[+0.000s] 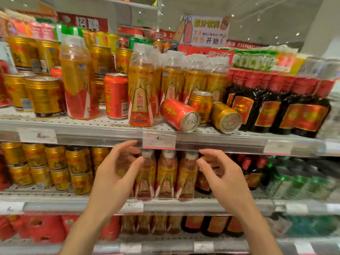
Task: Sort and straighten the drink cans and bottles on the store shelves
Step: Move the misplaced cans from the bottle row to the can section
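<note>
Shelf (pixel 103 126): toppled cans (pixel 179 115) above both seemingly empty hands (pixel 117 173).

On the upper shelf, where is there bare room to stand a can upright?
Bare shelf shows along the front, between the upright red can and gold cans. Right of the front bottle it's crowded: tipped red can, tipped gold can, dark bottles.
</note>
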Demonstrator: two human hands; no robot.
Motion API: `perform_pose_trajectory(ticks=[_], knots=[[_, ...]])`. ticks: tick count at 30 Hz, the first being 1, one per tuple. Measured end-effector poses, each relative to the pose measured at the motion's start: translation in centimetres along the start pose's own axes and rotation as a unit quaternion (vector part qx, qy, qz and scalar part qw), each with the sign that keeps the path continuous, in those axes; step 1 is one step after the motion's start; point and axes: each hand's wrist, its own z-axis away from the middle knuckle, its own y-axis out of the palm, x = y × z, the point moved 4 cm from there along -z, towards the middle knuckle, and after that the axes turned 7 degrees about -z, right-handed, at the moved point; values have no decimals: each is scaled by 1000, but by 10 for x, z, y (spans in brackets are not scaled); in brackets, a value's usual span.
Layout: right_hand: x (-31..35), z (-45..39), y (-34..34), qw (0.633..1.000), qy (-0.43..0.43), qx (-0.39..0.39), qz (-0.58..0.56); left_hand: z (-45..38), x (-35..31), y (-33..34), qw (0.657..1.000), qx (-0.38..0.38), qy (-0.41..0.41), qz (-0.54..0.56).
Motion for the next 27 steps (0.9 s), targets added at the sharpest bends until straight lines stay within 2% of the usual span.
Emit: perform_pose_trajectory(ticks=[6, 10, 14, 17, 21, 27], knots=[[22, -23, -21, 996, -68, 13, 57, -24, -28, 3, 998, -26, 46, -44], [51, -46, -28, 983, -132, -13, 124, -58, -44, -10, 982, -38, 119, -140], [91, -76, -22, 956, -201, -21, 213, -100, -63, -21, 964, -82, 175, -183], [105, -94, -4, 928, -207, 25, 309, -127, -75, -25, 955, -77, 197, -207], [95, -103, 21, 898, -191, 78, 388, -152, -87, -22, 941, -74, 205, -260], [80, -103, 30, 903, -217, 45, 369, -166, -80, -6, 960, -17, 177, -218]])
